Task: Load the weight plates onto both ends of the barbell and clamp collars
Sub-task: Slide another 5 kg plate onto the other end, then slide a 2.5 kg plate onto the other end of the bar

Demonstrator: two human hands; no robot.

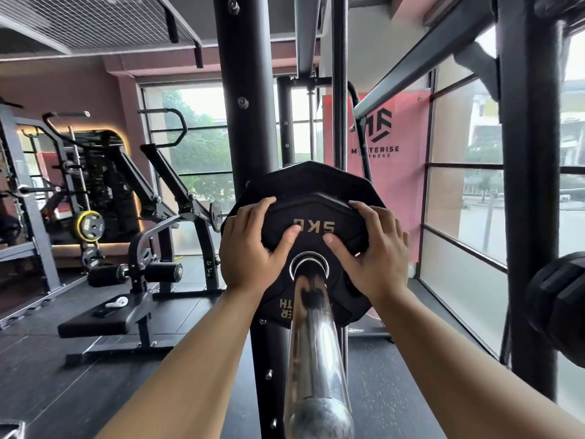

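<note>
The chrome barbell sleeve (313,337) runs from the bottom centre away from me. A small black plate marked 5KG (313,213) is threaded on it, close against a larger black plate (316,177) behind. My left hand (250,248) grips the small plate's left edge, fingers curled over its rim and thumb on its face. My right hand (373,248) grips the right edge the same way. No collar is visible.
Black rack uprights (250,122) stand just behind the plates and at the right (528,185). Another black plate (557,305) hangs on the right edge. A bench machine (126,296) and a yellow-rimmed plate (89,225) sit at left. Windows line the right.
</note>
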